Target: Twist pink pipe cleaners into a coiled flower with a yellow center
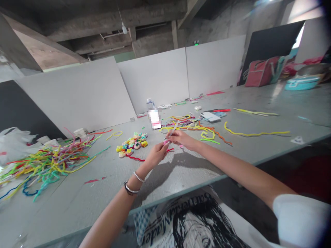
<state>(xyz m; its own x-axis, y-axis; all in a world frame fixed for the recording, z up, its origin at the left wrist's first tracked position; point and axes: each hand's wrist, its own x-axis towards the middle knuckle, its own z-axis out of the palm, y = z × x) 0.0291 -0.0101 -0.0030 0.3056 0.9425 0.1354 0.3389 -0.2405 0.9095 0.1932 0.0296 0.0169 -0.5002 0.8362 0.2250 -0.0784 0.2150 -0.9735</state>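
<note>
Both my hands meet above the grey table. My left hand pinches the lower end of a pink fuzzy pipe cleaner. My right hand holds a thin light stick that the pink pipe cleaner is wound on. A red pipe cleaner lies on the table just under my hands. To the left of them sits a cluster of small multicoloured fuzzy flowers.
A big heap of coloured pipe cleaners covers the table's left side, and another tangle lies behind my hands. A phone, a bottle, long yellow pipe cleaners and white partition boards are farther back.
</note>
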